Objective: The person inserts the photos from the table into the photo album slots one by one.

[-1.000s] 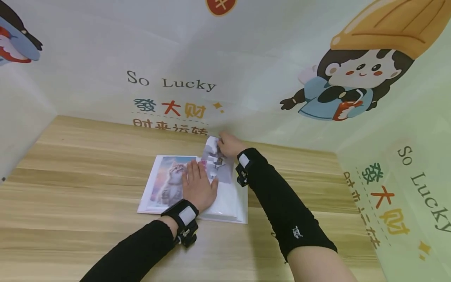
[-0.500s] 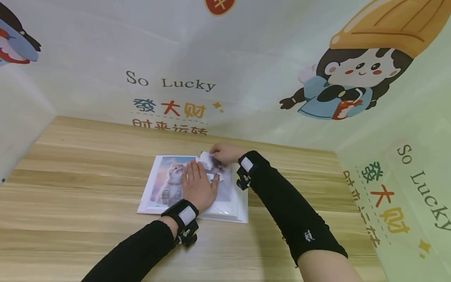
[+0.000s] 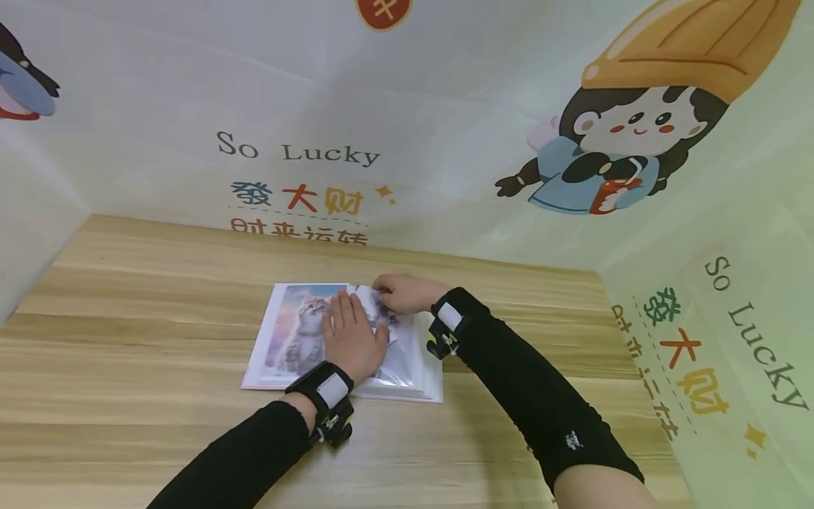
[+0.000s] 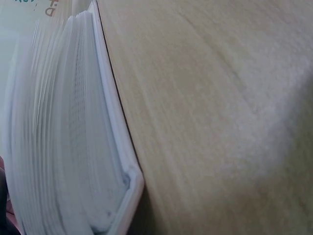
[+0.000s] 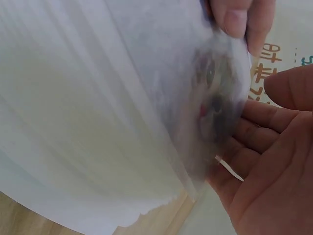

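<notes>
An open photo album (image 3: 257, 378) lies on the table, with a kitten picture (image 3: 299, 336) on its left page. My left hand (image 3: 352, 339) lies flat over the middle of the album, fingers stretched away from me; its fingertips (image 5: 234, 22) show in the right wrist view. At the top of the right page my right hand (image 3: 407, 291) holds a photo (image 5: 212, 98) with an animal's face on it, seen through a cloudy clear sleeve (image 5: 146, 78). The fingers pass behind its edge, with the thumb close in front; the fingertips are hidden.
The album's thick stack of pages (image 4: 63, 122) stands beside its cover in the left wrist view. Wood-grain tabletop (image 3: 159, 318) surrounds the album. A printed cloth wall (image 3: 445, 177) closes off the back and sides.
My right hand has come down and slightly left with the photo, which reaches less far above the page. My left hand has stayed on the album. The head view has shifted slightly.
</notes>
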### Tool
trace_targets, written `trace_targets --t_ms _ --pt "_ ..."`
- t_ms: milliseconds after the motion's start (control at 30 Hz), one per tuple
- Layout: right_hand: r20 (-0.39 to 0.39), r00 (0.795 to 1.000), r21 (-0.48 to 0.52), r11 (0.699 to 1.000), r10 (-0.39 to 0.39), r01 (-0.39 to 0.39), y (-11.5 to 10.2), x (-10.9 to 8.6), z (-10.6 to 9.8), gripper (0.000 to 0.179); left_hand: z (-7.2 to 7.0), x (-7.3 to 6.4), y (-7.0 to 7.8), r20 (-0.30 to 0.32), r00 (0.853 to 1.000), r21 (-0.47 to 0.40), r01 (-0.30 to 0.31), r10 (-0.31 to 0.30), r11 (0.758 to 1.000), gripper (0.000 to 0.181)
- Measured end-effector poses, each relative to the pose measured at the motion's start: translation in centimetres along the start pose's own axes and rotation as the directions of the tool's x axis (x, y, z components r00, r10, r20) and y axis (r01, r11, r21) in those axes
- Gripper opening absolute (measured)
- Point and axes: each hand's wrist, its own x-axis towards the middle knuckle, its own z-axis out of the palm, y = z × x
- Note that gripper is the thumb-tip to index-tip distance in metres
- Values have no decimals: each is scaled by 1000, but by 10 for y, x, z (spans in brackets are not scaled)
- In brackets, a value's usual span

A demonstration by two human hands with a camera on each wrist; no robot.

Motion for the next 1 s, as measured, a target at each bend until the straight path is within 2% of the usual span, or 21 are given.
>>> trace_targets --t_ms 200,333,467,600,733,833,933,1000 --pt "16 999 -65 997 -47 48 -1 -5 10 45 1 2 1 -31 999 -14 -9 9 1000 73" --pt "-75 996 -163 986 -45 32 0 -9 21 53 -2 3 1 -31 999 -59 -27 25 998 69" --pt "-159 987 -265 964 -27 -16 -2 -21 38 68 -14 4 -5 -5 999 -111 -33 32 993 66" --pt "-144 987 -324 946 -65 14 -8 -41 57 74 -32 5 -24 26 1000 -121 12 -9 993 69" --pt "-92 990 -332 941 -106 69 -12 -62 78 80 -49 7 -54 71 994 -118 86 -78 989 73" --pt "-69 991 -334 939 -111 82 -12 -75 93 90 -58 9 -74 87 989 -117 131 -121 984 75" --pt "-80 988 -393 915 -130 89 -9 -83 104 95 -66 10 -89 99 986 -115 145 -134 983 75" --pt "-98 985 -451 889 -141 83 -6 -86 109 93 -69 11 -95 105 987 -125 139 -126 982 73"
